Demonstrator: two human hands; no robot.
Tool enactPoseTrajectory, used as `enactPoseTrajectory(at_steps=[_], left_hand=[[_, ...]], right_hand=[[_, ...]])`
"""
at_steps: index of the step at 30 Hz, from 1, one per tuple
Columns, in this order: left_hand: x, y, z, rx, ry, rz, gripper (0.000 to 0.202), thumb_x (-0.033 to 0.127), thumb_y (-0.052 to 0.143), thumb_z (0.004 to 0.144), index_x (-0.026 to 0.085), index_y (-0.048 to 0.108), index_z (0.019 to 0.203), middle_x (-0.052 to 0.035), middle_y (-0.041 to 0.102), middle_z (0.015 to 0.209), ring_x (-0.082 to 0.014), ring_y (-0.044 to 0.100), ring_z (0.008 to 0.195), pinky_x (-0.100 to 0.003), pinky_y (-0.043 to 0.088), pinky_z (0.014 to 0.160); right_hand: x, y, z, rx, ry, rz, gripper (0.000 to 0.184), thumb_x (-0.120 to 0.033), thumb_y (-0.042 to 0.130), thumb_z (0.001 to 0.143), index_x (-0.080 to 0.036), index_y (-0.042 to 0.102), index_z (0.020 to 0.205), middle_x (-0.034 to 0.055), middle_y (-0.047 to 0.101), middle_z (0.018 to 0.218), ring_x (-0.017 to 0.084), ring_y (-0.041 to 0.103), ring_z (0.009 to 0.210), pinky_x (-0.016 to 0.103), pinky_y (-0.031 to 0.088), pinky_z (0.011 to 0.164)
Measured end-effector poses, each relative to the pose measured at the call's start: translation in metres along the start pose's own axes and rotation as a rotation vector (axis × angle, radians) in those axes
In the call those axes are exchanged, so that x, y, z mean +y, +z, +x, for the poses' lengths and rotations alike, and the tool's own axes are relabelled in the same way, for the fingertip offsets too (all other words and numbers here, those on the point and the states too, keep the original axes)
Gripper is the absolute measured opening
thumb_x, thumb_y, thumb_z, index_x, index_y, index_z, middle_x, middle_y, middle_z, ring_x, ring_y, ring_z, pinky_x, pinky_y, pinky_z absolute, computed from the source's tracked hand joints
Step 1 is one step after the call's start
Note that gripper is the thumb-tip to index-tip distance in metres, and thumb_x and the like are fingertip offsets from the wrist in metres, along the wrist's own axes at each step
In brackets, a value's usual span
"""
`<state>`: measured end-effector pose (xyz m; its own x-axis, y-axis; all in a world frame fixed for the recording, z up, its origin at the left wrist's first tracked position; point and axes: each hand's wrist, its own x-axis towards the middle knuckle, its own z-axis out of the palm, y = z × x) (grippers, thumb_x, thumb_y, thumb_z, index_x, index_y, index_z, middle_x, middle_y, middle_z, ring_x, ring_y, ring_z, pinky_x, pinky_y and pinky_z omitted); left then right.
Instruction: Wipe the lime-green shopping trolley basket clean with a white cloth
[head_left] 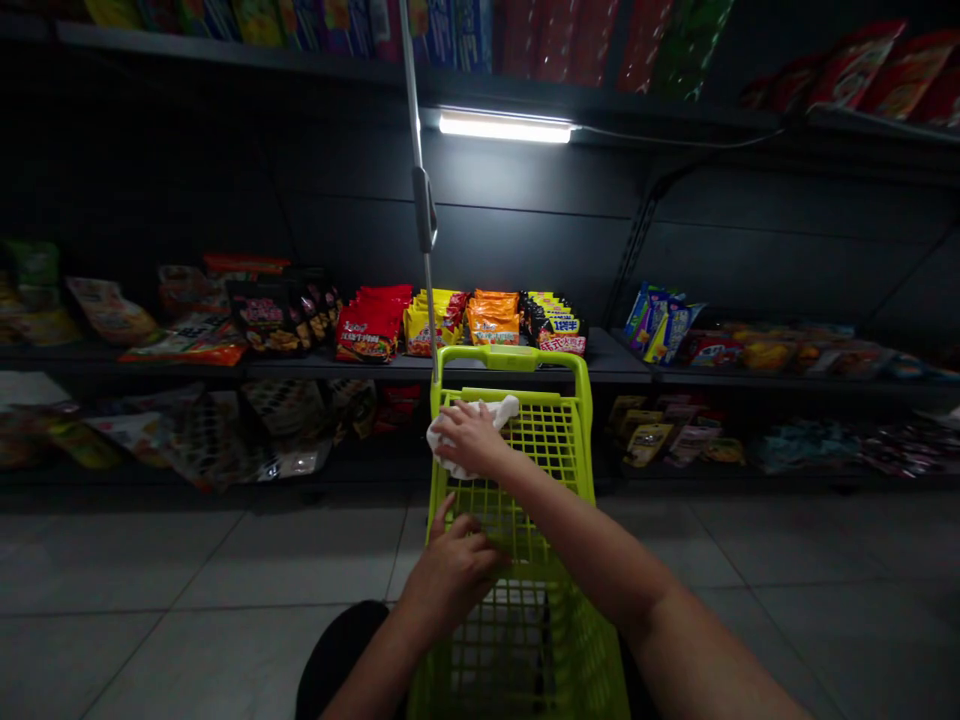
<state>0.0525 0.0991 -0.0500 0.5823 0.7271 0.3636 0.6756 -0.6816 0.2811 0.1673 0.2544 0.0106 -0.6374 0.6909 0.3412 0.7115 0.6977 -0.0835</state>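
Observation:
A lime-green shopping cart (551, 445) with a lattice basket stands in front of me. My right hand (472, 440) reaches across it and is closed over a white cloth (506, 410), which lies against the upper left of the far lattice panel. Nearer to me, my left hand (457, 560) is over the left side of the basket. Its index finger is raised and the other fingers are loosely bent and apart, with nothing visible in them. Whether its fingertips touch the lattice I cannot tell.
A dark shelf unit (607, 370) runs behind the cart, holding red snack bags (373, 322), orange packets (493, 318) and other packaged food. A lit tube lamp (506, 127) hangs under the upper shelf. A thin metal pole (412, 110) rises at the cart's left. Grey floor tiles (300, 560) lie below.

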Motion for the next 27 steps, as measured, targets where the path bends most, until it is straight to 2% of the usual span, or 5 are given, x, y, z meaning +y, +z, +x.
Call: enactPoseTrajectory(at_steps=[5, 14, 18, 23, 27], left_hand=[[-0.001, -0.003, -0.006, 0.000, -0.042, -0.020, 0.027, 0.024, 0.079, 0.079, 0.040, 0.076, 0.100, 0.0073, 0.076, 0.085, -0.0198, 0.063, 0.101, -0.061, 0.008, 0.124], [-0.002, -0.001, -0.018, 0.089, -0.033, -0.058, 0.030, 0.023, 0.078, 0.081, 0.042, 0.073, 0.104, 0.0090, 0.073, 0.081, -0.0185, 0.064, 0.097, -0.061, 0.007, 0.123], [-0.001, -0.004, -0.021, 0.135, -0.017, -0.024, 0.042, 0.021, 0.077, 0.079, 0.034, 0.066, 0.117, 0.0037, 0.072, 0.103, -0.0193, 0.063, 0.107, -0.057, 0.007, 0.125], [-0.009, 0.000, -0.031, 0.368, -0.105, 0.135, 0.051, 0.035, 0.081, 0.073, 0.027, 0.060, 0.118, -0.0077, 0.063, 0.124, -0.0308, 0.052, 0.129, -0.065, 0.004, 0.123], [-0.013, 0.003, -0.040, 0.408, -0.218, 0.150, 0.088, 0.045, 0.089, 0.063, 0.029, 0.046, 0.138, -0.0146, 0.046, 0.151, -0.0425, 0.025, 0.151, -0.074, 0.004, 0.118]], right_hand=[[0.008, 0.022, -0.016, -0.026, -0.101, -0.045, 0.037, -0.035, 0.051, 0.102, -0.030, 0.056, 0.138, 0.0078, 0.055, 0.146, 0.028, 0.048, 0.131, 0.049, 0.034, 0.108], [0.093, -0.048, -0.120, -0.096, 0.249, -0.103, 0.028, -0.009, 0.059, 0.091, -0.021, 0.072, 0.113, 0.0081, 0.064, 0.108, 0.021, 0.059, 0.103, 0.030, 0.043, 0.091], [0.044, -0.050, -0.086, 0.014, 0.309, 0.022, 0.024, -0.014, 0.065, 0.090, -0.019, 0.067, 0.113, 0.0078, 0.060, 0.115, 0.018, 0.060, 0.100, 0.027, 0.045, 0.086], [-0.037, -0.003, -0.029, 0.025, -0.056, 0.137, 0.025, -0.032, 0.069, 0.092, -0.024, 0.066, 0.115, 0.0057, 0.063, 0.117, 0.021, 0.059, 0.108, 0.033, 0.045, 0.095], [-0.021, 0.006, -0.050, -0.021, -0.122, 0.080, 0.023, -0.026, 0.066, 0.094, -0.024, 0.069, 0.117, 0.0080, 0.065, 0.116, 0.022, 0.059, 0.109, 0.036, 0.044, 0.096]])
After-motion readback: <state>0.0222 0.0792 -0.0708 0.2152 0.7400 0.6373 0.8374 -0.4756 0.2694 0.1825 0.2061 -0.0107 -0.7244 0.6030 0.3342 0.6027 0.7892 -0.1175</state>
